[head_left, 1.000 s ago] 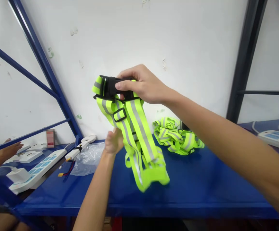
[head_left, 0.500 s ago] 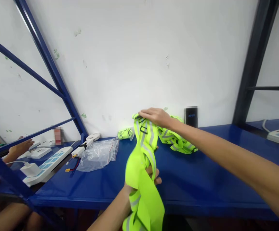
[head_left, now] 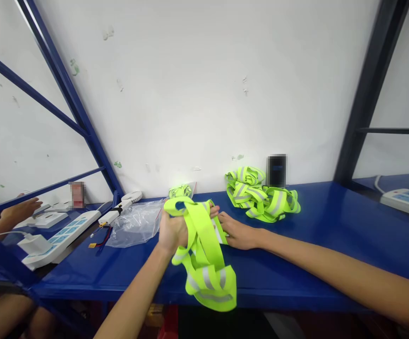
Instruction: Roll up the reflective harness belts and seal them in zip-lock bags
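A neon-yellow reflective strap (head_left: 206,235) with silver stripes drapes in loose loops over my left hand (head_left: 173,231), whose fingers are wrapped into it. Its lower loops hang past the table's front edge. My right hand (head_left: 238,232) pinches part of the same strap on the right side of the bundle, close to my left fingertips. Behind my right hand lies a tangled heap of similar reflective straps (head_left: 259,195). A smaller rolled bundle (head_left: 180,190) in clear plastic sits behind my left hand, partly hidden by the held strap.
On the blue table (head_left: 313,249), a clear plastic bag (head_left: 135,226), a small white fan (head_left: 132,195) and a wired connector (head_left: 100,242) lie left. A black device (head_left: 276,170) stands by the wall. Beyond the blue post are a power strip (head_left: 63,238) and another person's hand (head_left: 19,214).
My right hand has come down from the strap's raised top end to beside my left hand. The strap, stretched upright before, now hangs folded over my left hand, which has risen.
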`<state>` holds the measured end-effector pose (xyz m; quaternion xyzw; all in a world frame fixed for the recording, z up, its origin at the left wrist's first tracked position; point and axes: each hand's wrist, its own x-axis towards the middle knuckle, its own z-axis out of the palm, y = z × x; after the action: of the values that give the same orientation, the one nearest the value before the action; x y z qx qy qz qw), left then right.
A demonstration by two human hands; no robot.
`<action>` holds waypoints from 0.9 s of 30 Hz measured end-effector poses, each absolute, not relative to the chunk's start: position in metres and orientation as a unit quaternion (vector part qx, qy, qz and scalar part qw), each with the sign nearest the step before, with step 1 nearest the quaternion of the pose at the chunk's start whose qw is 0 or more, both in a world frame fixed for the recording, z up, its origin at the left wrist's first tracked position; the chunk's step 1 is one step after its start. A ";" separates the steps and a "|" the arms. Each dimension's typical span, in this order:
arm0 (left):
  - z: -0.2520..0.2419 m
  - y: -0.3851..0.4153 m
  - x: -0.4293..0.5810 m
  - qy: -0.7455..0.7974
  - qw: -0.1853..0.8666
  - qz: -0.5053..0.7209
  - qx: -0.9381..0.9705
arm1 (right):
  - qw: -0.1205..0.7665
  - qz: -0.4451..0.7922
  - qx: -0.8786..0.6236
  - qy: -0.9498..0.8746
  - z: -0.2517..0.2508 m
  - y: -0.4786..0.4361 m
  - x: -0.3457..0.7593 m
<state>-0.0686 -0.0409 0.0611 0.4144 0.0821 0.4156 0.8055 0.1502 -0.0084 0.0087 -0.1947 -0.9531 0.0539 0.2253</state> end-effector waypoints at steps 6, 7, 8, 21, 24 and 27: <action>0.084 0.008 -0.040 0.079 0.800 0.432 0.408 | 0.261 0.175 -0.177 -0.933 0.014 -0.004 0.157; 0.083 0.015 -0.033 0.078 0.794 0.445 0.407 | 0.259 0.176 -0.173 -0.934 0.013 -0.003 0.159; 0.082 0.022 -0.026 0.075 0.787 0.459 0.405 | 0.254 0.172 -0.172 -0.936 0.013 -0.003 0.160; 0.032 0.052 -0.017 0.229 0.679 0.460 0.524 | 0.173 0.327 -0.199 -0.908 0.025 -0.019 0.169; 0.044 0.042 -0.023 0.225 0.664 0.430 0.568 | 0.174 0.404 -0.248 -0.863 0.031 -0.016 0.173; 0.061 0.037 -0.031 0.216 0.709 0.379 0.555 | 0.153 0.385 -0.231 -0.880 0.033 -0.018 0.173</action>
<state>-0.0314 0.0373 0.0612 0.5547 0.2161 0.3789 0.7085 0.1731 -0.0181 0.0330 -0.2309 -0.8803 0.3852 0.1528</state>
